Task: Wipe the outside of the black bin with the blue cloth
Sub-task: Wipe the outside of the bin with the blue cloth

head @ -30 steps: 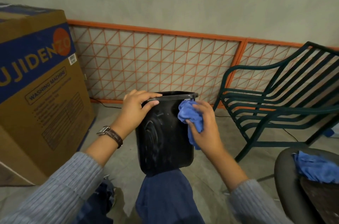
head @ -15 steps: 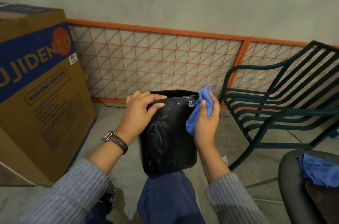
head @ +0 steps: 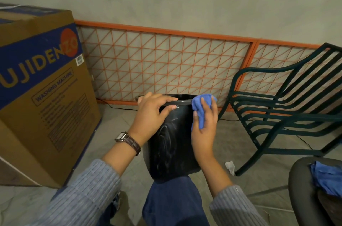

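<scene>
The black bin (head: 170, 148) stands upright on my knee in the middle of the view, its near wall streaked with pale smears. My left hand (head: 151, 114) grips the bin's rim at the top left, fingers curled over the edge and thumb on the outer wall. My right hand (head: 203, 129) holds the bunched blue cloth (head: 200, 109) against the bin's upper right corner, just under the rim. The cloth covers the small round sticker there.
A large cardboard washing-machine box (head: 40, 96) stands close on the left. An orange lattice panel (head: 166, 62) leans on the wall behind. A dark green slatted chair (head: 285, 107) is at the right. Another blue cloth (head: 327, 179) lies on a dark seat at bottom right. A paper scrap (head: 230, 167) lies on the floor.
My right hand slid the cloth up from the bin's right side to the top right corner by the rim. My left hand kept its grip on the rim.
</scene>
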A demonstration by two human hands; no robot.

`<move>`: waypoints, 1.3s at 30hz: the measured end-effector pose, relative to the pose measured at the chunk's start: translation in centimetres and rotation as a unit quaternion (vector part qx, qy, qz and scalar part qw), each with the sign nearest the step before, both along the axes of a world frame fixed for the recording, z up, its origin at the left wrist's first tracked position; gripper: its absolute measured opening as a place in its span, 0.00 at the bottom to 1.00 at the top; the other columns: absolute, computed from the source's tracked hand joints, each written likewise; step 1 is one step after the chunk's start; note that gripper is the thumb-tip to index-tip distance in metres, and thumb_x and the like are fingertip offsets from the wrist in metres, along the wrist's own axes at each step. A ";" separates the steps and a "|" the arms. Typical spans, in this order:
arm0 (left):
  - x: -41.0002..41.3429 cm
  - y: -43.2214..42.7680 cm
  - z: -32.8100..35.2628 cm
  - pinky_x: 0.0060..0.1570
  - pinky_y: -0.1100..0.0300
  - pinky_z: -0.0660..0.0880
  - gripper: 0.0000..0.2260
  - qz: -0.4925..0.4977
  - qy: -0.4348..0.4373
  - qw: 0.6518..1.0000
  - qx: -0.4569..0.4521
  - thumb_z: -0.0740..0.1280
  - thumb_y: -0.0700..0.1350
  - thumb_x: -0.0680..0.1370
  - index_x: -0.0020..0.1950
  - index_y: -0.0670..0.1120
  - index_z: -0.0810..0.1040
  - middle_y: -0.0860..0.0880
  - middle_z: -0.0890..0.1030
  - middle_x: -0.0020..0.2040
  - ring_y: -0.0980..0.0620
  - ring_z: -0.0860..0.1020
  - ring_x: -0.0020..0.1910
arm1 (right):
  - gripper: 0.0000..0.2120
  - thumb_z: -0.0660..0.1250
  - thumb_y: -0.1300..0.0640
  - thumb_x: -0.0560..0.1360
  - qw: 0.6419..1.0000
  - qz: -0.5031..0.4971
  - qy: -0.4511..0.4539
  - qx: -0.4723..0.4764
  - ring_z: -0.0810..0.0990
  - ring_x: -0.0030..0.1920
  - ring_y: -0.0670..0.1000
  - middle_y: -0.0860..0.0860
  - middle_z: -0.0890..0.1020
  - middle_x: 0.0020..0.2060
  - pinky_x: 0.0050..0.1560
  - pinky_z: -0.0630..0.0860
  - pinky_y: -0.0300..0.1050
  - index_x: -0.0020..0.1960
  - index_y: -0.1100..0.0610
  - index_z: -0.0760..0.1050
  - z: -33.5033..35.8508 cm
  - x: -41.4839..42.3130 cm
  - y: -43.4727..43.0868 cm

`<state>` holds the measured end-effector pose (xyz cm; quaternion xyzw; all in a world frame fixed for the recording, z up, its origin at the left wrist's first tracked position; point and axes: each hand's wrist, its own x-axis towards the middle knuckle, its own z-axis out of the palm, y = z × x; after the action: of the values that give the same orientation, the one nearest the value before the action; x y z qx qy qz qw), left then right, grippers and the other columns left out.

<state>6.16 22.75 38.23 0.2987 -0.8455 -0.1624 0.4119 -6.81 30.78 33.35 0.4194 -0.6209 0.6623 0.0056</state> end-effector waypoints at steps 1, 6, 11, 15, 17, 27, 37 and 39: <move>0.1 0.0 -0.1 0.46 0.59 0.56 0.09 0.000 -0.001 1.000 -0.004 0.66 0.52 0.75 0.55 0.56 0.79 0.64 0.74 0.42 0.57 0.67 0.46 | 0.20 0.62 0.65 0.77 0.999 0.003 0.052 0.013 0.58 0.71 0.39 0.49 0.60 0.72 0.71 0.58 0.42 0.68 0.57 0.69 -0.7 0.0 0.3; -0.1 0.0 -0.3 0.47 0.58 0.57 0.09 0.005 0.007 1.000 -0.015 0.67 0.51 0.75 0.54 0.56 0.80 0.62 0.75 0.42 0.58 0.68 0.46 | 0.18 0.60 0.58 0.76 0.986 0.020 0.161 0.024 0.62 0.71 0.47 0.45 0.65 0.69 0.71 0.59 0.41 0.65 0.52 0.70 -4.0 -1.5 1.9; -0.9 -0.2 -0.1 0.47 0.59 0.57 0.08 0.000 0.003 1.000 -0.013 0.67 0.50 0.75 0.53 0.56 0.80 0.62 0.76 0.43 0.57 0.68 0.46 | 0.18 0.61 0.62 0.75 0.997 -0.052 0.048 0.021 0.63 0.70 0.45 0.42 0.67 0.66 0.71 0.60 0.41 0.64 0.58 0.73 -2.4 0.2 0.6; -0.4 -1.0 -0.4 0.49 0.55 0.62 0.07 -0.004 0.029 1.000 0.008 0.69 0.49 0.73 0.50 0.56 0.81 0.62 0.77 0.44 0.57 0.70 0.44 | 0.17 0.60 0.62 0.76 0.966 0.055 0.247 0.059 0.60 0.73 0.55 0.51 0.70 0.68 0.73 0.56 0.48 0.64 0.55 0.72 -4.2 -0.7 1.9; -0.1 -1.3 -0.5 0.51 0.52 0.66 0.07 -0.008 0.035 0.999 0.021 0.69 0.49 0.73 0.50 0.57 0.81 0.63 0.77 0.44 0.56 0.71 0.45 | 0.18 0.62 0.66 0.74 0.967 0.053 0.246 0.048 0.63 0.71 0.56 0.50 0.71 0.66 0.71 0.60 0.53 0.63 0.56 0.73 -4.7 -1.9 2.3; -0.1 -2.0 -0.7 0.54 0.45 0.69 0.08 -0.020 0.024 0.999 0.041 0.67 0.53 0.73 0.51 0.58 0.80 0.65 0.77 0.45 0.54 0.74 0.46 | 0.18 0.63 0.67 0.73 0.948 0.084 0.302 0.051 0.60 0.72 0.54 0.52 0.72 0.65 0.72 0.59 0.54 0.61 0.55 0.73 -4.3 -1.4 1.8; -0.3 -2.2 -0.7 0.54 0.45 0.70 0.09 -0.032 0.028 0.998 0.042 0.66 0.54 0.73 0.51 0.57 0.80 0.62 0.80 0.47 0.54 0.75 0.47 | 0.18 0.61 0.66 0.75 0.943 0.111 0.304 0.075 0.56 0.74 0.55 0.52 0.70 0.69 0.71 0.56 0.62 0.64 0.55 0.72 -4.4 0.1 2.1; 0.1 -2.4 -0.8 0.54 0.47 0.70 0.08 -0.027 0.026 0.998 0.040 0.67 0.53 0.73 0.51 0.57 0.80 0.61 0.80 0.48 0.54 0.74 0.47 | 0.16 0.59 0.62 0.76 0.931 0.124 0.334 0.084 0.58 0.74 0.54 0.51 0.71 0.67 0.71 0.58 0.60 0.62 0.56 0.74 -5.0 -1.4 3.0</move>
<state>6.23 20.38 37.39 0.2876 -0.8349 -0.2148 0.4173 -8.19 33.77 28.34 0.6891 -0.5796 0.4245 0.0953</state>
